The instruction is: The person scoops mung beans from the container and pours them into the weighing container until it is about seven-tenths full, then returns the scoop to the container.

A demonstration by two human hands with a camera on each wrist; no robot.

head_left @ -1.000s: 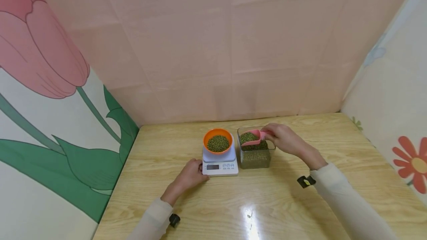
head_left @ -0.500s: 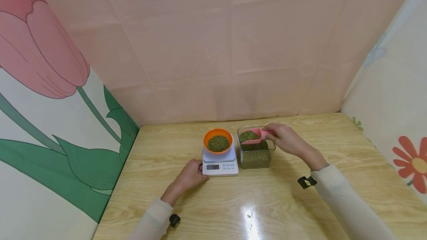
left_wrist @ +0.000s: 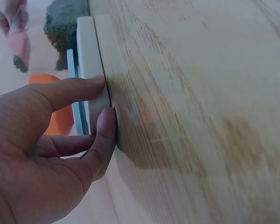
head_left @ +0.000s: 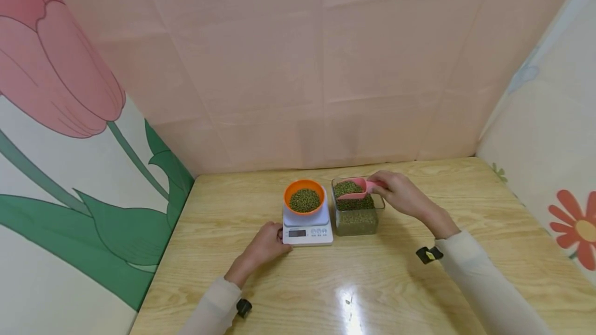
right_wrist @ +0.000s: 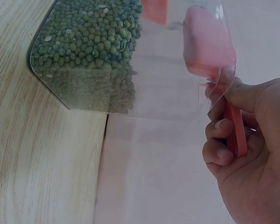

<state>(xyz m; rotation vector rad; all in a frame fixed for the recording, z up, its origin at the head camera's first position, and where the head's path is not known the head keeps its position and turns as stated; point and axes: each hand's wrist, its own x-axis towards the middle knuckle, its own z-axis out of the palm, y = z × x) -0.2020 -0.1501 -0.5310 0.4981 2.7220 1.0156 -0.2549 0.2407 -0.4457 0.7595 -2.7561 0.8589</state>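
My right hand grips the handle of a pink scoop, its fingers curled round it in the right wrist view. Heaped with green mung beans, the scoop is held over a clear plastic container, inside its rim as seen from the head. More mung beans fill the lower part of that container. On the left, my left hand holds the front left corner of a white kitchen scale, thumb and fingers bent against its edges. An orange bowl with mung beans sits on the scale's platform.
Scale and container stand side by side on a wood-grain table. A pink sheet hangs behind the table, and flower-printed walls flank it. Digits on the scale's display are too small to read.
The scoop has risen very slightly above the beans in the container, with the right hand shifting a little to the right. The left hand, scale and bowl have stayed in place.
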